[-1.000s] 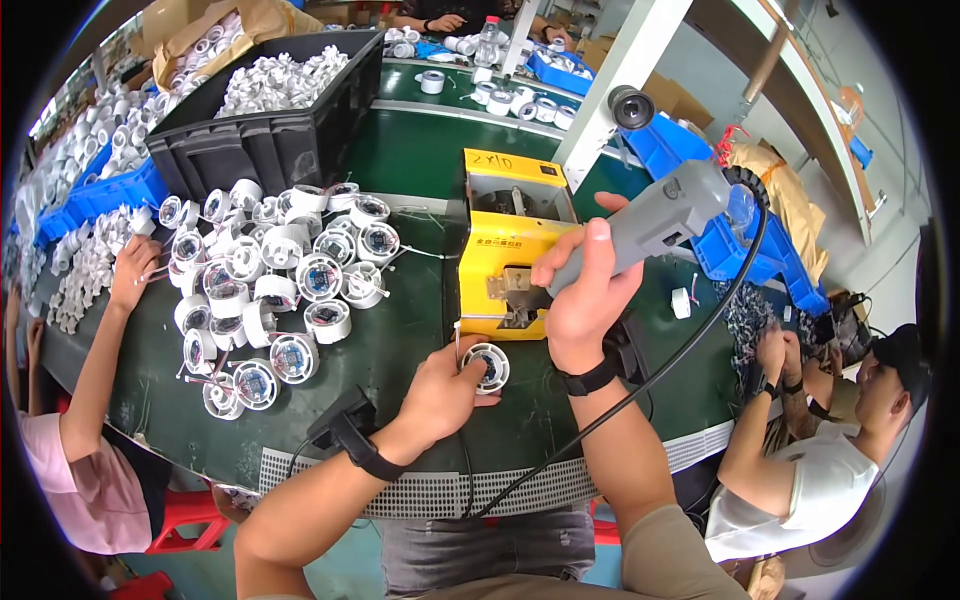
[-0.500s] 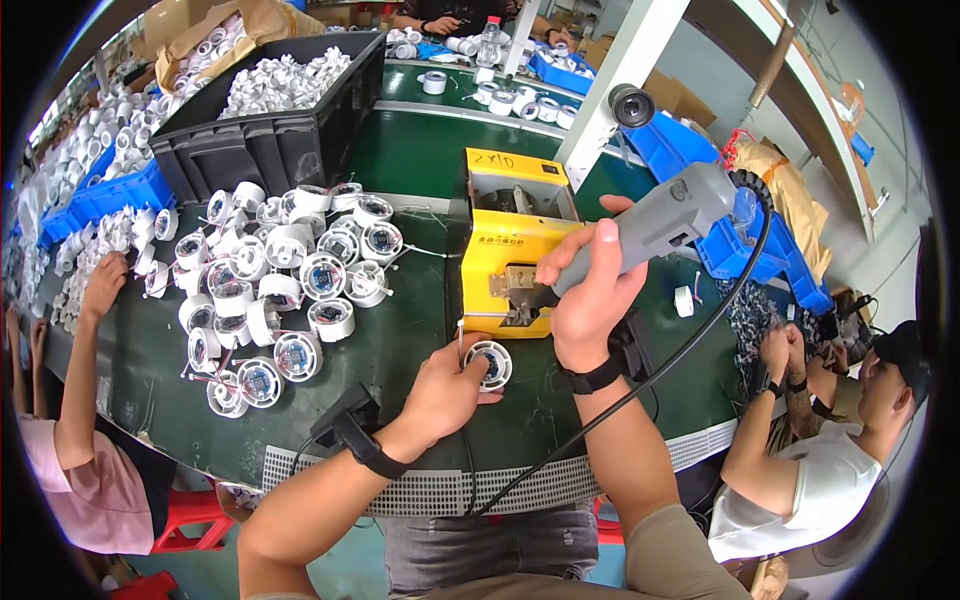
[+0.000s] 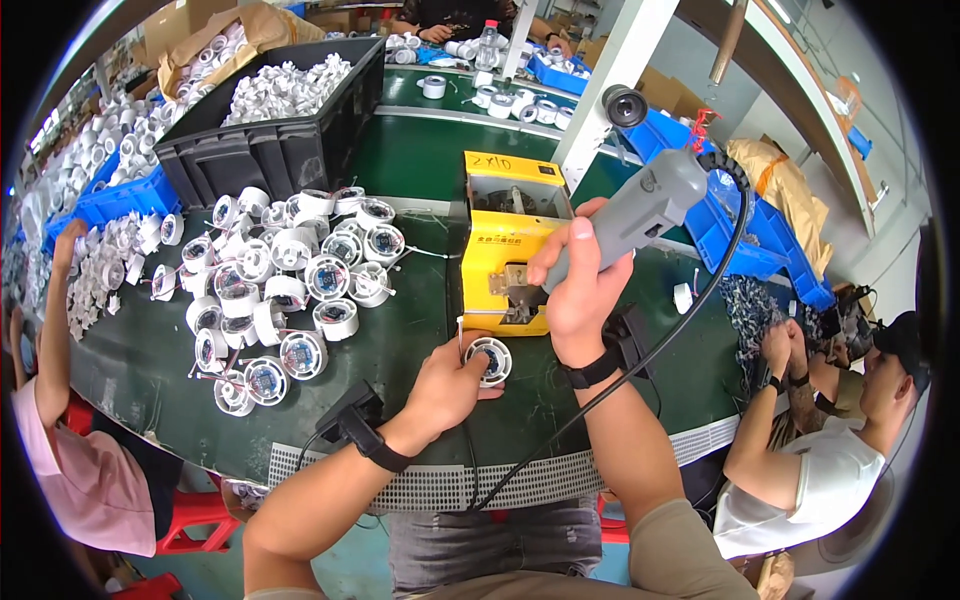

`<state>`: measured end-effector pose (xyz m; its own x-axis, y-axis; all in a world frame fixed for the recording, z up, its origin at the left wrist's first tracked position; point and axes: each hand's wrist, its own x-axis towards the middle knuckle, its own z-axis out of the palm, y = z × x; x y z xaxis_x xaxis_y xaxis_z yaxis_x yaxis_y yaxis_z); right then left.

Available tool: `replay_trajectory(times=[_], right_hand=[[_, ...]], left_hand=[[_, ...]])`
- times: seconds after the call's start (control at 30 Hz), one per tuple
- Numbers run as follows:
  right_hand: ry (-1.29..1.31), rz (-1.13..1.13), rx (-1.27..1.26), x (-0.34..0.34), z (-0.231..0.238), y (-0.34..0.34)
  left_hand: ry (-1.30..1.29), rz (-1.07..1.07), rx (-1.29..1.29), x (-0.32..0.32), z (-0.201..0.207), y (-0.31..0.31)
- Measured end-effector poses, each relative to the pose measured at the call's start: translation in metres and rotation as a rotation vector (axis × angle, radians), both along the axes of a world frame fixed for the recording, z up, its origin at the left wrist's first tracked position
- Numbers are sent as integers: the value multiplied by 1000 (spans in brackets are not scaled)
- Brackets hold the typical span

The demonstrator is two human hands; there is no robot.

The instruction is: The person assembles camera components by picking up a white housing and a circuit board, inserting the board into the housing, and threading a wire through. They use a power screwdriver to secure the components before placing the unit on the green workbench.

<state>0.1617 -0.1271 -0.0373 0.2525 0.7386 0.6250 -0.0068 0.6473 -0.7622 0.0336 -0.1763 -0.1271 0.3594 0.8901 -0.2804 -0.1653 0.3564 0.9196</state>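
Note:
My right hand (image 3: 585,285) is wrapped round a grey electric screwdriver (image 3: 645,205), tilted with its lower end at the front of a yellow screw feeder (image 3: 508,245). Its tip is hard to make out against the feeder's metal outlet. Just below the feeder, my left hand (image 3: 448,385) grips a white round housing (image 3: 489,362) on the green table, its thumb over the rim. A dark circuit board shows inside that housing. To the left lies a heap of similar white housings (image 3: 290,245), several with round boards and thin wires.
Behind the heap stands a black crate (image 3: 250,150) of small white parts. A black cord (image 3: 660,365) hangs from the screwdriver across my right forearm. Co-workers sit left and right; blue bins (image 3: 735,245) stand at the right.
My right hand and the screwdriver have shifted slightly left and down at the feeder. The left hand still holds the housing. The co-worker's hand at left has moved away toward the blue bin.

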Motion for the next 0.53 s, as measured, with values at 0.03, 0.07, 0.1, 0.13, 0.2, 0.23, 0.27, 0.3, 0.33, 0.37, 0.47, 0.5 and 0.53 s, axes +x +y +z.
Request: replay_trajectory(times=[0.03, 0.07, 0.1, 0.13, 0.2, 0.23, 0.27, 0.3, 0.33, 0.37, 0.47, 0.5, 0.53], right_hand=[[21, 24, -15, 0, -1, -5], [41, 48, -30, 0, -3, -10], [40, 49, -31, 0, -4, -16], [92, 82, -44, -1, -6, -25], [144, 118, -66, -3, -11, -39], [141, 137, -72, -5, -13, -45], [139, 157, -78, -6, -15, -50], [102, 171, -67, -6, -21, -51], [104, 170, -69, -7, -24, -51], [101, 179, -70, -10, -27, -50], [91, 199, -75, -10, -29, -48], [95, 204, -78, -10, -29, -48], [99, 212, -81, -10, -28, -48]], left_hand=[[-18, 4, -9, 0, -1, 0], [-19, 5, -9, 0, 0, 0], [-5, 1, -7, -1, 1, 1], [8, -2, -9, -1, 0, 1], [6, -5, 1, -1, -2, 2], [6, -21, 23, -1, -1, 3], [6, -25, 19, -2, -1, 3], [15, -26, 24, -2, 0, 2], [24, -26, 30, -2, 2, 2], [26, -26, 28, -3, 3, 2], [20, -21, 22, -3, 7, 1], [27, -29, 23, -3, 8, 0], [35, -35, 24, -3, 8, 0]])
